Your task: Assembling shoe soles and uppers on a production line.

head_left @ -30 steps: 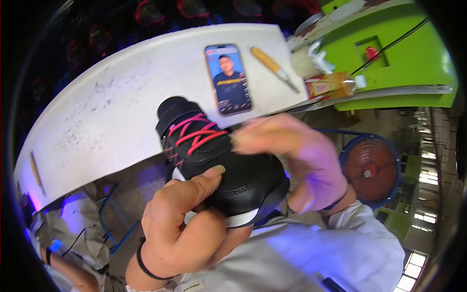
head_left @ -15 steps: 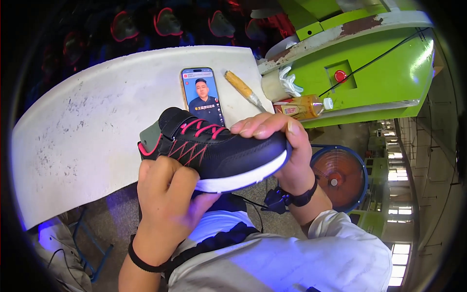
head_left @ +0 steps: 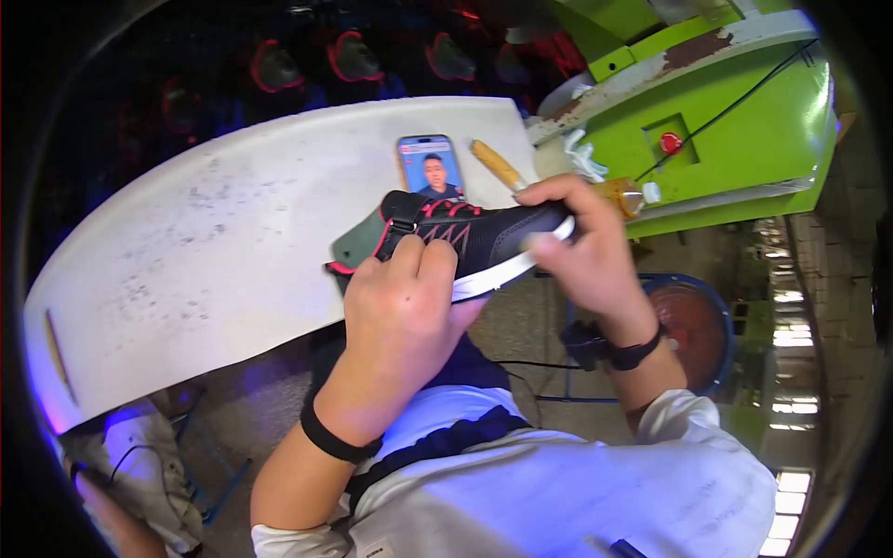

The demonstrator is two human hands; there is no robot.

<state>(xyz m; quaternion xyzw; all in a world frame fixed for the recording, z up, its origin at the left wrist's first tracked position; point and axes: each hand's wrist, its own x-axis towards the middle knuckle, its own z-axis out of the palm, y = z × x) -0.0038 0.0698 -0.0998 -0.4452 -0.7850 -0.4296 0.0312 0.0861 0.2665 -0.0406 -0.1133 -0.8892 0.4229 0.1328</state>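
Note:
A black sneaker (head_left: 493,230) with pink-red laces and a white sole is held sideways over the near edge of the white table (head_left: 251,214), its toe pointing right. Closed around its lower side near the heel is my left hand (head_left: 405,298). My right hand (head_left: 591,237) grips the toe, thumb against the sole and fingers over the upper. From the shoe's opening sticks a grey-green piece (head_left: 360,244), shaped like a shoe last. Behind the shoe lies a phone (head_left: 430,166) with a lit screen, partly covered by it.
A wooden-handled tool (head_left: 496,165) lies right of the phone. White gloves (head_left: 583,153) and a bottle of amber liquid (head_left: 625,197) are by the green machine (head_left: 735,130) with its red button. A thin stick (head_left: 58,353) lies far left; a fan (head_left: 693,335) stands right. Another person's arm (head_left: 116,511) shows lower left.
The view has shifted, so table and phone sit further right. The shoe is held lower over its heel end, showing more of the grey-green piece. My right thumb now presses the sole's toe.

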